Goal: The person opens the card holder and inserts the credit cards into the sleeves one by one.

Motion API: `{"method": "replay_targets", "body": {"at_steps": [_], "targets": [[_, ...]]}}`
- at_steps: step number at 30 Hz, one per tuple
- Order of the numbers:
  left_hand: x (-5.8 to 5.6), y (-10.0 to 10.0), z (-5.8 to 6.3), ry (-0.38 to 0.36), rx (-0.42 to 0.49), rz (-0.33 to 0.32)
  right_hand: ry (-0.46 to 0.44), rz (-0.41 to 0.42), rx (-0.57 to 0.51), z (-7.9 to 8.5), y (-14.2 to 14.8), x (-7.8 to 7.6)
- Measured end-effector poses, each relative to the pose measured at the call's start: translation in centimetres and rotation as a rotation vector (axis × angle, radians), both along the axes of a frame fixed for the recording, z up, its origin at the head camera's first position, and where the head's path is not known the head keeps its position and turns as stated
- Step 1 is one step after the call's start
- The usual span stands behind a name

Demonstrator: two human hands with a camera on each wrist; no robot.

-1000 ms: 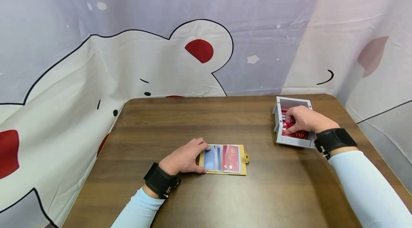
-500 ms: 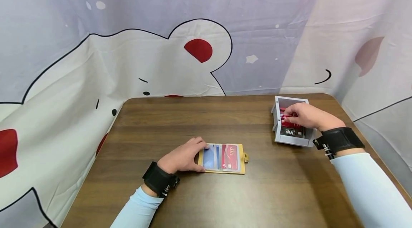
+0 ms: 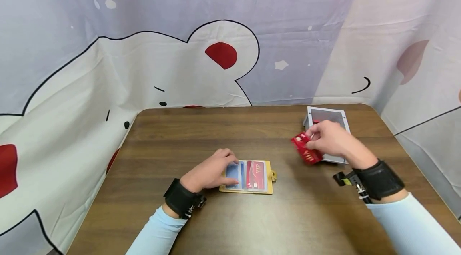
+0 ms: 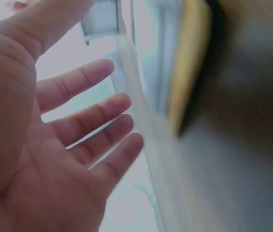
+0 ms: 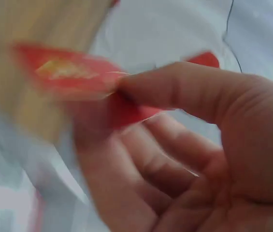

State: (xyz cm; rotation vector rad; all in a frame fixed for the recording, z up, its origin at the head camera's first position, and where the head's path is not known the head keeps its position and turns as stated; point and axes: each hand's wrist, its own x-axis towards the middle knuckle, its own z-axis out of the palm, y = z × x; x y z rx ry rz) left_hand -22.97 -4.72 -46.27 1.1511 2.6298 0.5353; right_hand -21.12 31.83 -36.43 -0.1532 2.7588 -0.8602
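A red VIP card is pinched between the thumb and fingers of my right hand, just left of the grey box. In the right wrist view the same card is blurred. On the table lies a yellow card holder, open flat, with a blue card and a pink-red VIP card under clear sleeves. My left hand is over the holder's left side, thumb and fingers spread. In the left wrist view its fingers look loosely extended and hold nothing; contact with the holder is unclear.
The wooden table runs back to a patterned cloth. A bit of red shows inside the grey box, mostly hidden by my right hand. The holder's small yellow clasp tab sticks out on its right.
My right hand has lifted a red card out of the grey box and moved left and toward me. My left hand has shifted slightly right over the holder.
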Motion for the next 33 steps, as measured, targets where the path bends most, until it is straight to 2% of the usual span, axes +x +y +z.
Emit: {"method": "replay_targets", "body": {"at_steps": [3,5,8,10,13,18,26,33], "targets": [[0.2,1.7,0.2,0.067,-0.004,-0.04,-0.171,-0.057,-0.27,-2.4,-1.9,0.3],[0.4,2.9,0.1,0.115,-0.008,-0.07,-0.263,-0.103,-0.412,-4.0,-2.9,0.3],[0.6,4.6,-0.4,0.177,-0.01,-0.106,-0.328,-0.171,-0.53,-5.9,-4.1,0.3],[0.8,5.4,-0.6,0.191,-0.01,-0.117,-0.338,-0.201,-0.577,-6.7,-4.6,0.3],[1.0,6.1,-1.0,0.167,-0.031,-0.12,-0.331,-0.224,-0.612,-7.3,-4.9,0.3],[1.0,6.5,-1.5,0.14,-0.052,-0.134,-0.327,-0.225,-0.612,-7.3,-4.6,0.6],[0.8,6.0,-1.4,0.1,0.014,-0.119,-0.334,-0.214,-0.634,-7.0,-4.5,0.8],[0.5,5.1,-1.0,-0.035,0.141,-0.11,-0.309,-0.204,-0.605,-6.9,-5.1,0.6]]}}
